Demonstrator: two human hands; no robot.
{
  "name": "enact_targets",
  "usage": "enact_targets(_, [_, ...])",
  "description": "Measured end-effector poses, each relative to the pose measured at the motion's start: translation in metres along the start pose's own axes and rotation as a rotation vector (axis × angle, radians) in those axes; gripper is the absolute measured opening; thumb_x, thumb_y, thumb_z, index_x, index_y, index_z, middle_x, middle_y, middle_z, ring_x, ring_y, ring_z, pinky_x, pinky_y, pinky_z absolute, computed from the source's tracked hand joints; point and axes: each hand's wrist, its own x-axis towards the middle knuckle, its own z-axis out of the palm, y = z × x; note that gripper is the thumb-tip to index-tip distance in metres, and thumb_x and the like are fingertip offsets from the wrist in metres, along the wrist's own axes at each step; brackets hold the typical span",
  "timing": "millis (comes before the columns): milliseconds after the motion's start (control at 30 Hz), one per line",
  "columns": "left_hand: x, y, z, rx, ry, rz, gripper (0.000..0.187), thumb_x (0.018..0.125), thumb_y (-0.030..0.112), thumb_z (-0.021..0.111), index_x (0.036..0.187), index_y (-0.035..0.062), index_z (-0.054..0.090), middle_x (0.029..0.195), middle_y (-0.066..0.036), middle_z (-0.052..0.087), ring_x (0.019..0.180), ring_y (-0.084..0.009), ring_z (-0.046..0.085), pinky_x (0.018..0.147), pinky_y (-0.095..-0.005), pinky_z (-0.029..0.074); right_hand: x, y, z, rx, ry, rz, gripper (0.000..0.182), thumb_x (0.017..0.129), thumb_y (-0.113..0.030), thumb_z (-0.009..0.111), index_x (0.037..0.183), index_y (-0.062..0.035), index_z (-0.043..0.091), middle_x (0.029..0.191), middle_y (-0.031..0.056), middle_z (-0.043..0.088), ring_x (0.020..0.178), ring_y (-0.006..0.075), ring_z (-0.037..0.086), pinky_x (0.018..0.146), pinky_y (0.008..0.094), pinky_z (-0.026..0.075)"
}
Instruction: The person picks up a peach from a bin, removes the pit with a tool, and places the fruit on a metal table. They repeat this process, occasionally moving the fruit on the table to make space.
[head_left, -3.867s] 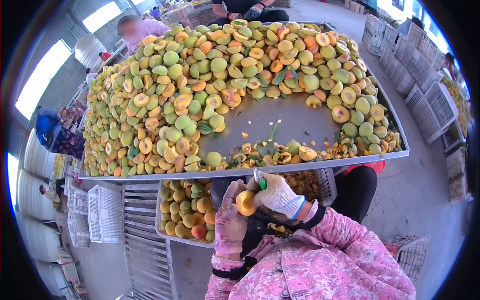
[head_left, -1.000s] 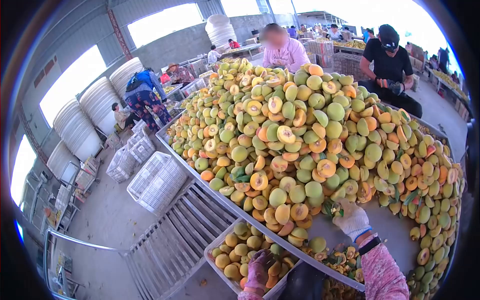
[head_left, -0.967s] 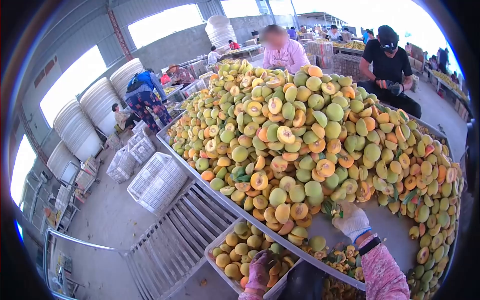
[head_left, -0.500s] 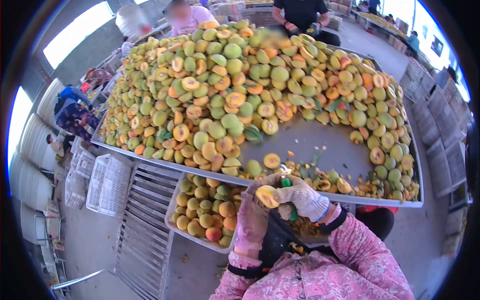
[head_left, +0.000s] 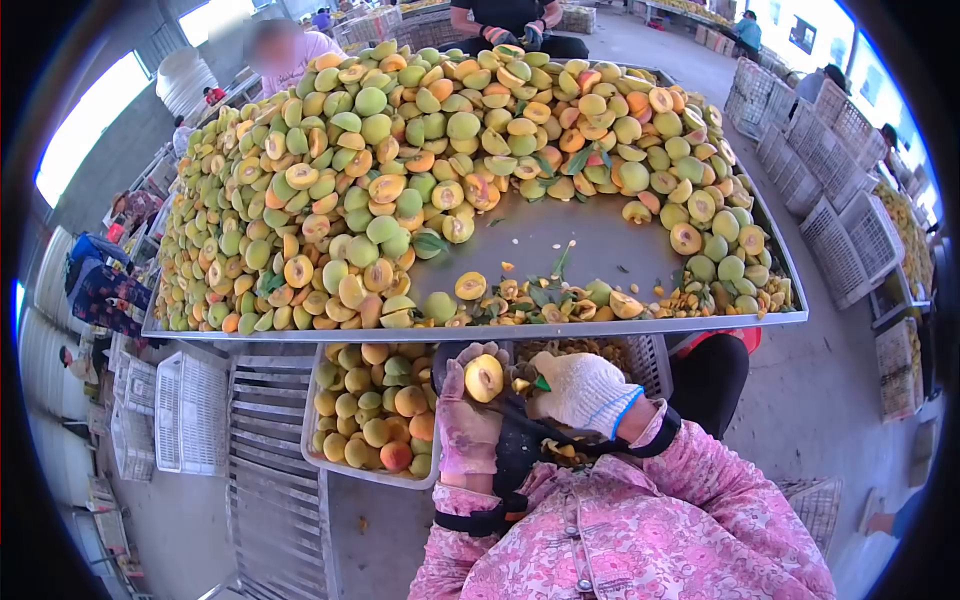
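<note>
My left hand [head_left: 470, 430], in a stained glove, is closed around a halved peach [head_left: 484, 378] with its cut face toward me. Close beside it on the right, my right hand [head_left: 582, 393] in a white knit glove is wrapped round a small green-handled tool [head_left: 541, 383]. A yellowish bit of fruit [head_left: 520, 385] shows by that tool; its tip is hidden. Both hands are in front of the metal table's near edge [head_left: 600, 328]. A large heap of halved peaches [head_left: 350, 200] covers much of the table.
A white crate [head_left: 322, 460] of peaches stands left of my hands, beside a slatted rack [head_left: 275, 430]. Leaves and fruit scraps [head_left: 545, 300] lie along the table's near edge. White crates [head_left: 190, 415] stand at left. Two people sit across the table.
The hands have drawn apart and come down off the table edge. The peach half has turned its cut face upward, and the tool has moved off it. The view has shifted.
</note>
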Motion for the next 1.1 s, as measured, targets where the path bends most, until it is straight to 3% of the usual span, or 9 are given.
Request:
enact_targets(133, [-0.003, 0.001, -0.002, 0.067, -0.003, 0.023, 0.041, 0.097, 0.040, 0.053, 0.111, 0.0023, 0.060, 0.112, -0.018, 0.064, 0.106, -0.0350, 0.061, 0.091, -0.0496, 0.051, -0.007, -0.003, 0.004, 0.018, 0.031, -0.106, 0.045, 0.078, -0.042, 0.068, 0.103, -0.0055, 0.060, 0.085, 0.0208, 0.066, 0.085, 0.0403, 0.065, 0.073, 0.0467, 0.052])
enact_targets(233, [-0.002, 0.000, -0.006, 0.068, 0.038, 0.044, 0.040, 0.098, 0.041, 0.052, 0.106, 0.0026, 0.061, 0.107, -0.017, 0.065, 0.103, -0.0343, 0.062, 0.091, -0.0493, 0.051, -0.006, -0.011, 0.011, 0.304, 0.132, -0.193, 0.045, 0.080, -0.045, 0.067, 0.102, -0.0061, 0.059, 0.082, 0.0209, 0.065, 0.082, 0.0408, 0.065, 0.070, 0.0469, 0.051])
enact_targets(267, [-0.003, 0.002, -0.002, 0.053, 0.075, 0.018, 0.039, 0.098, 0.041, 0.051, 0.099, 0.0028, 0.062, 0.104, -0.017, 0.065, 0.100, -0.0336, 0.063, 0.092, -0.0479, 0.051, -0.005, -0.015, 0.011, 0.217, 0.044, -0.108, 0.046, 0.081, -0.046, 0.067, 0.101, -0.0052, 0.058, 0.085, 0.0204, 0.064, 0.084, 0.0400, 0.064, 0.071, 0.0454, 0.050])
enact_targets(400, [0.001, 0.002, -0.003, 0.087, 0.073, 0.026, 0.039, 0.098, 0.040, 0.050, 0.098, 0.0029, 0.062, 0.103, -0.016, 0.065, 0.099, -0.0328, 0.062, 0.092, -0.0465, 0.051, 0.002, -0.018, 0.034, 0.200, 0.063, -0.067, 0.052, 0.078, -0.051, 0.069, 0.095, -0.0040, 0.055, 0.081, 0.0198, 0.063, 0.080, 0.0419, 0.063, 0.065, 0.0486, 0.048])
enact_targets(600, [0.012, -0.002, -0.013, 0.052, 0.113, -0.019, 0.038, 0.099, 0.037, 0.050, 0.100, 0.0005, 0.062, 0.103, -0.017, 0.065, 0.098, -0.0305, 0.063, 0.091, -0.0415, 0.051, 0.022, -0.013, 0.049, 0.023, 0.098, -0.087, 0.032, 0.080, -0.026, 0.064, 0.098, -0.0018, 0.055, 0.080, 0.0197, 0.065, 0.079, 0.0395, 0.066, 0.066, 0.0470, 0.052])
enact_targets(700, [0.014, -0.004, -0.012, 0.088, 0.121, -0.010, 0.039, 0.100, 0.037, 0.050, 0.100, 0.0000, 0.063, 0.102, -0.017, 0.065, 0.097, -0.0296, 0.063, 0.092, -0.0397, 0.050, 0.036, -0.005, 0.065, -0.025, 0.068, -0.063, 0.031, 0.077, -0.016, 0.061, 0.104, -0.0005, 0.055, 0.081, 0.0197, 0.066, 0.079, 0.0377, 0.067, 0.067, 0.0458, 0.053])
enact_targets(900, [0.020, -0.008, -0.022, 0.146, 0.184, -0.045, 0.037, 0.100, 0.033, 0.048, 0.100, -0.0013, 0.062, 0.101, -0.018, 0.066, 0.096, -0.0294, 0.063, 0.092, -0.0403, 0.051, 0.041, 0.000, 0.064, -0.046, 0.002, -0.095, 0.039, 0.077, -0.013, 0.060, 0.113, 0.0016, 0.053, 0.082, 0.0211, 0.067, 0.078, 0.0379, 0.067, 0.066, 0.0457, 0.053])
enact_targets(1100, [0.015, -0.005, -0.030, 0.203, 0.105, -0.090, 0.032, 0.098, 0.026, 0.051, 0.100, -0.0040, 0.063, 0.096, -0.017, 0.068, 0.091, -0.0276, 0.065, 0.089, -0.0366, 0.051, 0.034, 0.009, 0.089, 0.058, 0.035, -0.192, 0.025, 0.076, -0.014, 0.061, 0.095, 0.0016, 0.059, 0.070, 0.0211, 0.064, 0.072, 0.0402, 0.066, 0.064, 0.0464, 0.053])
